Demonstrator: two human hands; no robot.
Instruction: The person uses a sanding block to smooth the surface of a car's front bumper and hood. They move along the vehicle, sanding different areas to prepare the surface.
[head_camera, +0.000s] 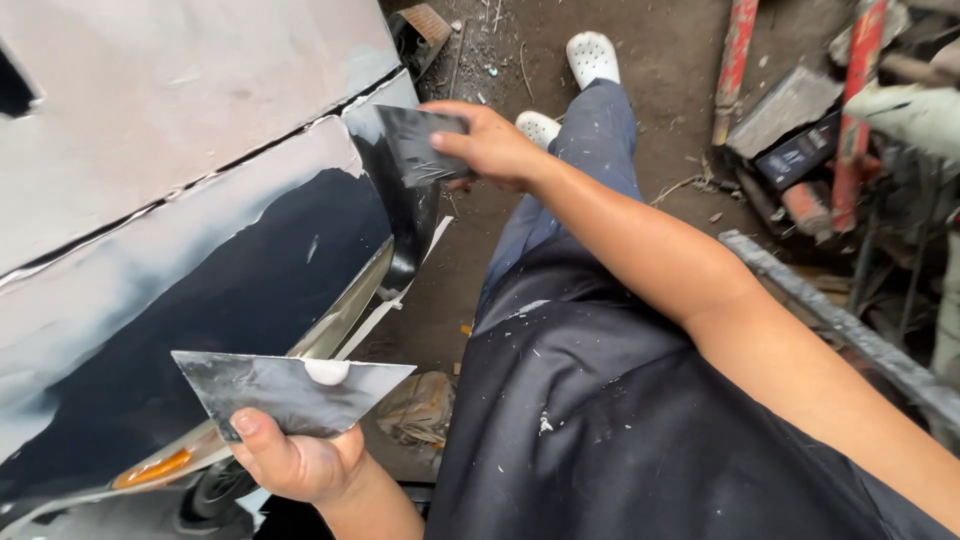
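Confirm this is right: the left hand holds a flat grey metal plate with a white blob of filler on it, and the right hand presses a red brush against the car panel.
Not quite. In the head view the right hand holds a dark flat spreader blade, not a red brush, against the grey-and-black car panel. The left hand does hold the flat grey metal plate with the white blob of filler.

We see a thin metal sheet (290, 392), dull grey and smeared, carrying a smooth white blob of putty (327, 371). The car panel (180, 200) looks matt grey where sanded, glossy black elsewhere. The scraper (425, 145) seems dark, scuffed metal.
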